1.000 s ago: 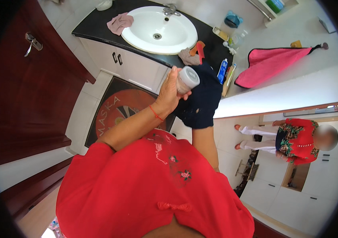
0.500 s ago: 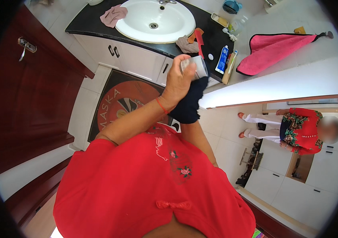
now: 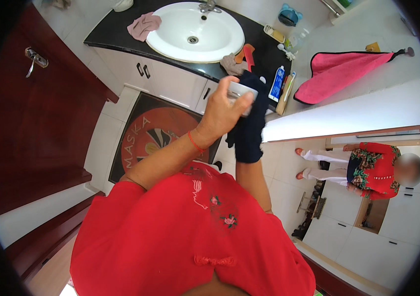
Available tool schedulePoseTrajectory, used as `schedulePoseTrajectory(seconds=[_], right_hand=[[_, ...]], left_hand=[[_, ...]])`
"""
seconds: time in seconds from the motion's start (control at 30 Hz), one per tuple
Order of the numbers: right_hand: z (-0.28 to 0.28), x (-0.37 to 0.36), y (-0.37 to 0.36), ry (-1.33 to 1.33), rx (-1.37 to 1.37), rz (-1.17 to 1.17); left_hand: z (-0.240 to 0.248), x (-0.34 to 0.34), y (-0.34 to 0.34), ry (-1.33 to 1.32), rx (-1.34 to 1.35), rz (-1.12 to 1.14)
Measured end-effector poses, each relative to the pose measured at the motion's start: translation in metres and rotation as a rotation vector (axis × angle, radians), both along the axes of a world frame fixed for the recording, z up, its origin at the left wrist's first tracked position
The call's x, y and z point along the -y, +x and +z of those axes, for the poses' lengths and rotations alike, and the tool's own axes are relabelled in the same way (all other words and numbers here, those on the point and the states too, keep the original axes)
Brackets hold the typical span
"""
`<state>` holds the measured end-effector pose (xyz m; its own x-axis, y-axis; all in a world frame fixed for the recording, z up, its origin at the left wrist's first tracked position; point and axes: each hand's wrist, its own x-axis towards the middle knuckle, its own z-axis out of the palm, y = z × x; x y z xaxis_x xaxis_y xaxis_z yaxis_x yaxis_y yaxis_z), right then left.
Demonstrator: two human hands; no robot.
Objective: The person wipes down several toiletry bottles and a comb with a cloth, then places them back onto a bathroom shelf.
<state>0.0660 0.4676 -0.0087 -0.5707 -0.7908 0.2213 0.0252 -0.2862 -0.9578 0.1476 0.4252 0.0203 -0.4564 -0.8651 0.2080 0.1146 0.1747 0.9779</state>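
Observation:
In my left hand (image 3: 218, 111), with a red cord on its wrist, is a short white cylinder (image 3: 239, 91). Fingers and thumb grip it from opposite sides; whether it is a cup, jar or can does not show. Dark navy fabric (image 3: 252, 130), like a sock or glove, covers my right hand (image 3: 248, 116) from the wrist up. The fabric stretches up behind the cylinder to the counter's front edge. Inside it, the right fingers are hidden. The cylinder overlaps the fabric in view; I cannot tell whether they touch.
A white basin (image 3: 195, 53) sits in the black counter (image 3: 116, 37). Around it lie a pink cloth (image 3: 144, 26), a grey-brown cloth (image 3: 231, 65), a red comb (image 3: 249, 57) and a blue-white toothpaste tube (image 3: 277, 84). A pink towel (image 3: 343, 74) hangs at right. A mirror shows a person in red (image 3: 375, 167).
The cylinder has come slightly down and tilted in my left hand. My covered right hand has moved right and reaches further up, with the dark fabric now extending behind the cylinder.

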Motion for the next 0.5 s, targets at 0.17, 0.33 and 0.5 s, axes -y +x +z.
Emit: schedulePoseTrajectory(seconds=[0.17, 0.33, 0.5], right_hand=[[0.009, 0.011, -0.008, -0.138, 0.346, 0.082], [0.016, 0.000, -0.016, -0.107, 0.178, 0.175], [0.039, -0.004, 0.009, 0.094, -0.580, -0.033]], left_hand=[[-0.012, -0.005, 0.007, -0.150, 0.010, 0.043], [0.013, 0.001, 0.006, 0.078, 0.003, -0.043], [-0.008, 0.013, -0.005, -0.108, 0.040, 0.165]])
